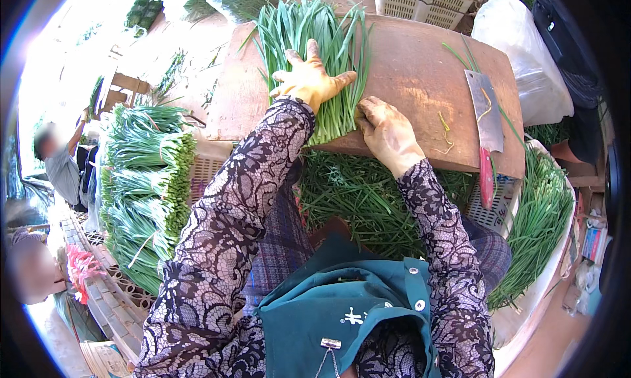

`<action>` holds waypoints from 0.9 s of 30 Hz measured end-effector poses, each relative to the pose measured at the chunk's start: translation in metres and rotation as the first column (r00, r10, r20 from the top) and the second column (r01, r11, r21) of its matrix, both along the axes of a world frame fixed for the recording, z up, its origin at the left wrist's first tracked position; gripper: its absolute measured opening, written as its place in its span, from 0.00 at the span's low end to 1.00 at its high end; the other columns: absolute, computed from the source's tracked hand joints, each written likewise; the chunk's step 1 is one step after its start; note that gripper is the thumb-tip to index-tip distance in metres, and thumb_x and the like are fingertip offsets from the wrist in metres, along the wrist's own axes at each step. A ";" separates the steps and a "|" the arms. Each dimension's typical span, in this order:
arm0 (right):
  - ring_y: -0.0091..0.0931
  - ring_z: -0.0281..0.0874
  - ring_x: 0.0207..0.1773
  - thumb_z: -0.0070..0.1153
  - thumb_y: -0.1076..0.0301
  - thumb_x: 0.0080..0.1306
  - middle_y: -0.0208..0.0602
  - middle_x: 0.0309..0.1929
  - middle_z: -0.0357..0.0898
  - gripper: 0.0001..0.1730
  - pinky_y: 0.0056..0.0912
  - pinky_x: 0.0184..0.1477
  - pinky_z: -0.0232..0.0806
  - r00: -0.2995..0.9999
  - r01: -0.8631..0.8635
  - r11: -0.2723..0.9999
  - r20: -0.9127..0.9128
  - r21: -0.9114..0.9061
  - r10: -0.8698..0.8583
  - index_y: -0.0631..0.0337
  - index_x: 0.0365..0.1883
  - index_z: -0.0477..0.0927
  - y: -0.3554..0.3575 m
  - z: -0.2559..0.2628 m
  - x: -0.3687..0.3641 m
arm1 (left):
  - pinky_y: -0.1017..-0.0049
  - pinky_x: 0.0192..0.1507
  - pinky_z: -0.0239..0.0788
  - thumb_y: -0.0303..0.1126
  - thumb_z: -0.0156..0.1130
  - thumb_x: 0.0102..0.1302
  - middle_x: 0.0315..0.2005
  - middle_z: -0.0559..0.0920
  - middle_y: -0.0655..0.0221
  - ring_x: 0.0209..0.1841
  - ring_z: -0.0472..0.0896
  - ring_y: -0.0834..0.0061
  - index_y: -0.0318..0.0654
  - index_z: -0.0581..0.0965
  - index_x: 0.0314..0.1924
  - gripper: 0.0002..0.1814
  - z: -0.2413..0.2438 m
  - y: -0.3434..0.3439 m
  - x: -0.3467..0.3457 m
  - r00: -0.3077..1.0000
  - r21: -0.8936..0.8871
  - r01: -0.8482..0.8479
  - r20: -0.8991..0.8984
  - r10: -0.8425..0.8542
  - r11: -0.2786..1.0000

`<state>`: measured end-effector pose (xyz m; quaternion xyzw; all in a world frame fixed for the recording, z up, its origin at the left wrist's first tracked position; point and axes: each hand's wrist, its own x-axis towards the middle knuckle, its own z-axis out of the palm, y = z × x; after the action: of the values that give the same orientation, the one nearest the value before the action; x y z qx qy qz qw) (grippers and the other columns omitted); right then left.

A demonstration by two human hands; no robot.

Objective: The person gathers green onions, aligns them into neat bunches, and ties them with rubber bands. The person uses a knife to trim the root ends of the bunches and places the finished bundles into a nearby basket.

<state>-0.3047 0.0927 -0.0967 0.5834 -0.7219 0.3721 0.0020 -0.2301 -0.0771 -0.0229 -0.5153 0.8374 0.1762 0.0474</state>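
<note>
A wide bundle of garlic chives (340, 43) lies on the wooden board (411, 48), its pale cut ends toward me. My left hand (305, 80), in a soiled yellowish glove, rests on top of the leaves with its fingers spread. Beside the bundle's right edge, near the cut ends, is my right hand (387, 129), gloved too. Its fingers are curled, and whether anything is pinched between them is hidden. Farther right on the board lies a cleaver (485, 112) with a red handle, a yellow strip across its blade. Another yellow strip (445, 132) lies left of it.
Tied chive bundles (148, 191) are stacked at left on a plastic crate (209, 163). Loose chives (535, 230) fill a white container (569, 230) at right. Leaf trimmings (365, 195) lie below the board. A filled plastic bag (522, 58) stands behind. Two people are at far left.
</note>
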 end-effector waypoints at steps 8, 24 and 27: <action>0.41 0.83 0.47 0.61 0.70 0.66 0.40 0.43 0.84 0.12 0.44 0.49 0.75 0.994 -0.027 1.000 0.105 -0.005 0.027 0.58 0.47 0.80 0.032 0.018 0.027 | 0.31 0.71 0.55 0.67 0.79 0.45 0.82 0.41 0.54 0.79 0.47 0.32 0.64 0.40 0.83 0.74 0.012 0.020 -0.018 0.974 -0.004 0.012 0.228 -0.011 1.000; 0.18 0.80 0.40 0.59 0.71 0.69 0.27 0.36 0.84 0.14 0.22 0.47 0.71 0.590 -0.091 0.917 0.763 0.387 -0.264 0.62 0.51 0.84 0.104 0.063 0.034 | 0.63 0.62 0.71 0.44 0.72 0.67 0.61 0.80 0.59 0.60 0.79 0.68 0.38 0.73 0.67 0.33 -0.023 -0.062 0.154 0.478 0.432 -0.190 -0.744 0.468 0.881; 0.24 0.83 0.47 0.60 0.64 0.73 0.35 0.47 0.87 0.21 0.26 0.52 0.73 0.687 0.126 0.938 0.654 0.322 -0.317 0.63 0.61 0.78 0.078 0.038 -0.002 | 0.75 0.40 0.78 0.33 0.69 0.70 0.44 0.87 0.67 0.40 0.85 0.77 0.37 0.82 0.55 0.16 -0.044 -0.052 0.165 0.356 0.575 -0.172 -0.721 0.595 0.800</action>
<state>-0.3067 0.1703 -0.0591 0.3030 -0.7757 0.4662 -0.2986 -0.0654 -0.1293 -0.0673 -0.5118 0.5319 0.5891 -0.3289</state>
